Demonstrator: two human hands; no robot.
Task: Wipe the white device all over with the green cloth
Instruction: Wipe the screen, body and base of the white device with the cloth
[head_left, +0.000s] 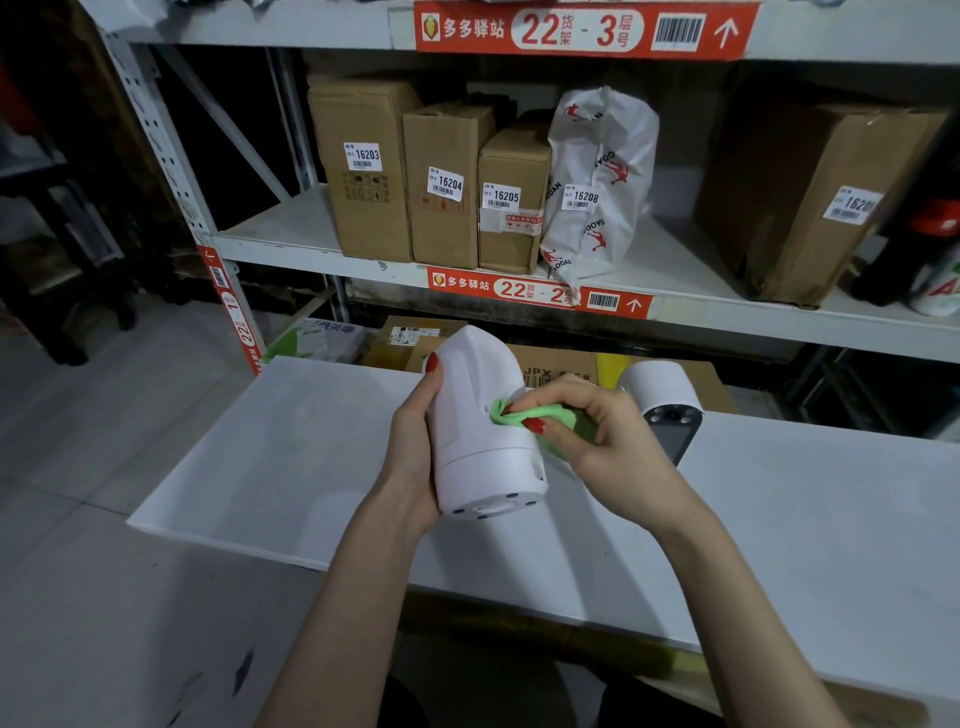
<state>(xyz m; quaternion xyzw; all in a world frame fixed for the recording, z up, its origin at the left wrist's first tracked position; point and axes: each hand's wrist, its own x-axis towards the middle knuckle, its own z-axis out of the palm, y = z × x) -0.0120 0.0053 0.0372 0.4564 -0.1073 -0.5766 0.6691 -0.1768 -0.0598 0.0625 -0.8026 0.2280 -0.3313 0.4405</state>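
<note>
shelf tag (540, 293) "22-2", box label (363, 155) "16203"

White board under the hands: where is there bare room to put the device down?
The white board is bare on its left half, from its left edge to the left hand holding the white device. The near right strip, right of the right hand gripping the green cloth, is bare too. Behind that hand a second device crowds the board.

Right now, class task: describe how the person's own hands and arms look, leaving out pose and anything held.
Both forearms are bare, with no sleeves in view. The left hand and right hand have glossy red-painted fingernails. No rings, watch, bracelets or gloves show.
</note>
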